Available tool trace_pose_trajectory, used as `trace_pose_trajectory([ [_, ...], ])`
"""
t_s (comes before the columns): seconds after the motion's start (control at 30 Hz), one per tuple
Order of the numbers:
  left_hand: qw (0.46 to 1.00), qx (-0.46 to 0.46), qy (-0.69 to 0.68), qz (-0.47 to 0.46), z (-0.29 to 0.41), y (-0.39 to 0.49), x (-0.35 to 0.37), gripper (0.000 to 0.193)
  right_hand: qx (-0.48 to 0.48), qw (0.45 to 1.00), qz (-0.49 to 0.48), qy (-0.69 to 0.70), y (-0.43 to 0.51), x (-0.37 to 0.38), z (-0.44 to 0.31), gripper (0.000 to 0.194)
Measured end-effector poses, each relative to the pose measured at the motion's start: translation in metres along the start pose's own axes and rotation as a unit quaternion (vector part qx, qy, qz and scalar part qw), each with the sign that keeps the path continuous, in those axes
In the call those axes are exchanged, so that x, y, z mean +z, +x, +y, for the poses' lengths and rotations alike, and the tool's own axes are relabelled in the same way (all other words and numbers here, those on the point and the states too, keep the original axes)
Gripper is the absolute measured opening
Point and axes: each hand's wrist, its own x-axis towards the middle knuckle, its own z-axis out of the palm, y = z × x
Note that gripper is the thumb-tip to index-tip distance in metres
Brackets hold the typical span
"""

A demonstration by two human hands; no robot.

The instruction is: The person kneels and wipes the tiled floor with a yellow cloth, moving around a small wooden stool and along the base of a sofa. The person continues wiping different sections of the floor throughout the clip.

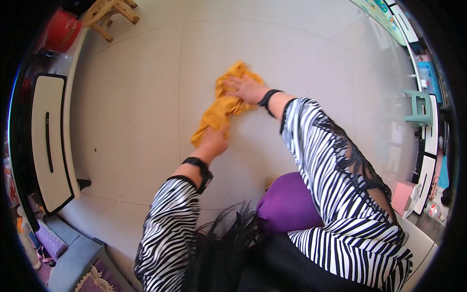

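Observation:
A crumpled orange-yellow cloth (219, 109) lies on the pale tiled floor (138, 109) in front of me. My left hand (213, 140) grips its near end, with the fingers closed around the fabric. My right hand (246, 89) is spread flat on the far part, pressing it against the floor. Black bands circle both wrists, below zebra-striped sleeves. A knee in purple fabric (288, 204) shows beneath my right arm.
A wooden stool (109, 14) and a red container (65, 31) stand at the upper left, above a white drawer front (47, 142). A grey-blue sofa (73, 262) fills the lower left. At the right are a green plastic stool (419, 108) and more cabinets (425, 182).

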Motion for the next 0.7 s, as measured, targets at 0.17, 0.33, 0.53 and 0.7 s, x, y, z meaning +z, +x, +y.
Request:
trace_pose_trajectory([
  [0.17,0.987,0.081,0.112,0.085,0.019,0.01,0.012,0.055,0.224,0.97,-0.072,0.055,-0.033,-0.01,0.013,0.059],
  [0.33,0.965,0.152,0.179,0.114,0.001,0.013,0.036,0.054,0.359,0.919,-0.068,0.148,-0.088,0.013,-0.032,0.07],
  [0.53,0.951,0.283,0.109,0.053,-0.069,-0.037,0.046,0.05,0.287,0.944,-0.064,0.15,-0.124,0.056,-0.124,0.055],
  [0.7,0.925,0.295,0.232,-0.065,-0.113,-0.124,0.057,0.031,0.023,0.983,-0.045,0.177,-0.09,0.055,-0.191,0.048],
])
